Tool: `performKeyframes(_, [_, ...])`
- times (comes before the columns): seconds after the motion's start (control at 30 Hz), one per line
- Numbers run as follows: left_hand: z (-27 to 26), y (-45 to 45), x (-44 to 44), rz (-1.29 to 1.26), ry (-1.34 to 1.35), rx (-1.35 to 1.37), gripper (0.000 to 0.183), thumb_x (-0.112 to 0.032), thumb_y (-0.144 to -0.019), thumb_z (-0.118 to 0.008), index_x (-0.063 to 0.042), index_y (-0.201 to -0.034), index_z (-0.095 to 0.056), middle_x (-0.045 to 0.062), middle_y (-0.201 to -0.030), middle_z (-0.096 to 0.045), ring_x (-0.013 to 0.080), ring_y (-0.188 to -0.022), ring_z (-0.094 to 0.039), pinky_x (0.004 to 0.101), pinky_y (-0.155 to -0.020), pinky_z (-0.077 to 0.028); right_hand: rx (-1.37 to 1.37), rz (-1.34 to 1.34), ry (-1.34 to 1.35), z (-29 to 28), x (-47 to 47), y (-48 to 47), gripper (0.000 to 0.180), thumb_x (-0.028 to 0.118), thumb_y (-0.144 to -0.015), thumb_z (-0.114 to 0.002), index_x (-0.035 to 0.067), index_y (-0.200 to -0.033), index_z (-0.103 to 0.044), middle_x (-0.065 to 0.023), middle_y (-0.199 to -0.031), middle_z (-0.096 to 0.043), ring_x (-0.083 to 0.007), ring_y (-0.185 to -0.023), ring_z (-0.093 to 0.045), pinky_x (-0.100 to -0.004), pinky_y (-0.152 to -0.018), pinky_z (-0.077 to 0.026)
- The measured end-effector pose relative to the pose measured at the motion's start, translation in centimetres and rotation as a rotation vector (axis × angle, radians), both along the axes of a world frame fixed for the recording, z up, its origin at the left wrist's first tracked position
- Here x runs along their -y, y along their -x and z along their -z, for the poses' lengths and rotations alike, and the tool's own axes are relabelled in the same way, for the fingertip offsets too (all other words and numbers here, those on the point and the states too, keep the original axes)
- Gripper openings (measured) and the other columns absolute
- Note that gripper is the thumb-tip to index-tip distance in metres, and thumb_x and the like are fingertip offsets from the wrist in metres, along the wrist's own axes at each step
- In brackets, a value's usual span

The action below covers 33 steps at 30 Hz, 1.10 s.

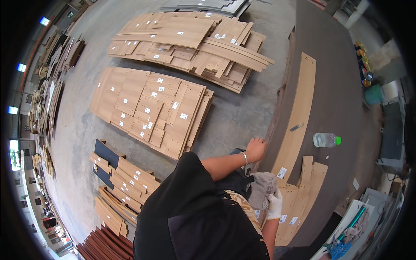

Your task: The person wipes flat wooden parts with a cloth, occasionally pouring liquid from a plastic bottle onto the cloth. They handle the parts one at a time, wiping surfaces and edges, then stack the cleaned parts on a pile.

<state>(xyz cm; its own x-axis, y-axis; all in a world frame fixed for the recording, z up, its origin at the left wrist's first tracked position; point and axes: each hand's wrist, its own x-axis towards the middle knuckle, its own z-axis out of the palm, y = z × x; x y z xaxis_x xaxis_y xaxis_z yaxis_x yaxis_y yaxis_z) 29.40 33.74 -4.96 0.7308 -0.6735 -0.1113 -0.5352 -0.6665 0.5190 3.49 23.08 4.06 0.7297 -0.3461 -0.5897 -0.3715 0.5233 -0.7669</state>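
Observation:
My left hand (256, 149), bare with a silver bracelet at the wrist, is beside the near edge of a dark brown worktable (338, 107); its fingers look bent and I see nothing in them. A white knit glove covers my right hand (275, 203), which grips a greyish-brown cloth (262, 188) over the table's near edge. Close by are several wood-grain boards (302, 208) with labels and drilled holes. A long wood-grain board (297, 107) lies farther left along the table, and on it rests a small grey-bladed tool (296, 127), possibly a knife.
A clear plastic bottle (323, 140) with a green cap lies on its side on the table. Stacks of labelled panels (152, 110) and more panels (191, 45) stand on the concrete floor to my left. A green bucket (373, 94) is beyond the table; a blue plastic basket (340, 251) is at lower right.

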Motion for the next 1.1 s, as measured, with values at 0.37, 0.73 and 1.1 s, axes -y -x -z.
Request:
performKeyframes(0.37, [1.1,9.8,-3.2,0.616,-0.256,-0.531,0.06,-0.026,-0.09,-0.069,-0.006,-0.142,-0.045,0.03,-0.115,-0.072,0.0458,-0.11,-0.071,0.0559,-0.092,-0.056,0.375,1.008,0.128,-8.0,-0.4,24.2,0.059,0.014,-0.092,-0.065,0.007,-0.149,-0.053,-0.0132,-0.143,-0.063,-0.0324,-0.131,-0.061,-0.0483,-0.111,-0.05])
performKeyframes(0.73, [-5.1,15.8,-0.5,1.148,-0.117,0.279,0.098,-0.033,-0.078,-0.083,-0.006,-0.159,-0.035,0.019,-0.167,-0.03,0.039,-0.154,-0.029,0.0556,-0.125,-0.025,0.456,1.537,0.25,-7.7,-19.5,35.6,0.081,0.029,-0.089,-0.079,0.005,-0.156,-0.041,-0.0147,-0.152,-0.054,-0.0363,-0.137,-0.055,-0.0547,-0.113,-0.048])
performKeyframes(1.1, [-5.9,19.5,5.4,1.46,-0.188,0.214,0.106,-0.051,-0.08,-0.083,-0.013,-0.165,-0.03,0.023,-0.173,-0.017,0.0452,-0.161,-0.011,0.0654,-0.127,-0.01,0.526,1.838,-0.099,-3.7,-28.5,26.7,0.063,0.017,-0.091,-0.07,0.01,-0.151,-0.05,-0.0122,-0.144,-0.063,-0.0369,-0.132,-0.06,-0.0577,-0.111,-0.049])
